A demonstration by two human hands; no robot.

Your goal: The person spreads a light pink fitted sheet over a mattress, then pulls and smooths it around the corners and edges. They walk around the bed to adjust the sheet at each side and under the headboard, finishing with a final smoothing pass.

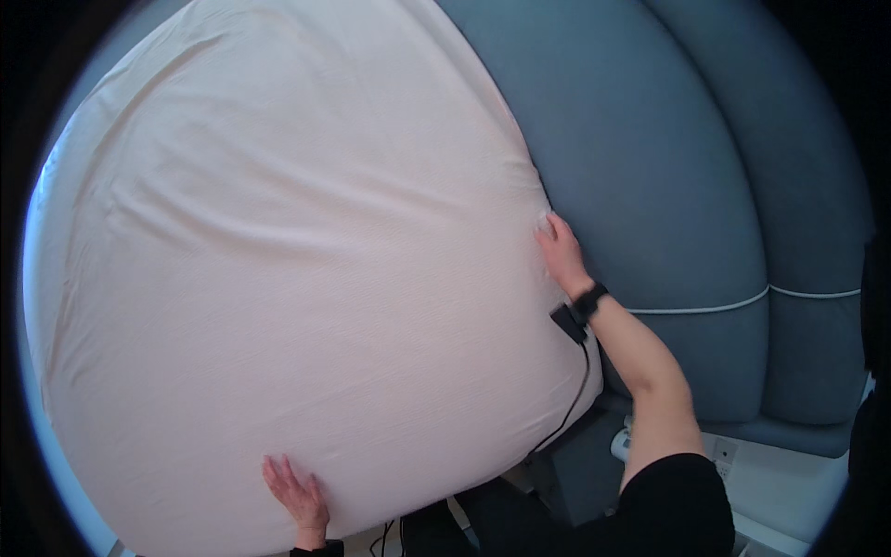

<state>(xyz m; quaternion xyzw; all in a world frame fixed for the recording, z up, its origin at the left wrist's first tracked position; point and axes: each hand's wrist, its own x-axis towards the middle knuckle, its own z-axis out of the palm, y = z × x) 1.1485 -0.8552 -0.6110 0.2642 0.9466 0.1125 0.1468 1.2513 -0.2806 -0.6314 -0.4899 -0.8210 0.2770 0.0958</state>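
A pale pink fitted sheet [334,299] covers a mattress, with wrinkles across its upper left part. My left hand [298,493] lies on the sheet near the mattress's lower edge, fingers apart, holding nothing. At the mattress's right edge, beside the headboard, my right hand [560,247] touches the sheet; its fingertips are at a small bunched fold, and whether they grip it is unclear. A black band with a small black device [569,323] and a cable is at my right wrist.
A padded blue-grey headboard [647,174] with light piping stands along the right side. Below it are a dark grey bedside cabinet [581,466], a white cylindrical object [619,444] and a wall socket [724,451]. Black cables [383,539] hang by the lower mattress edge.
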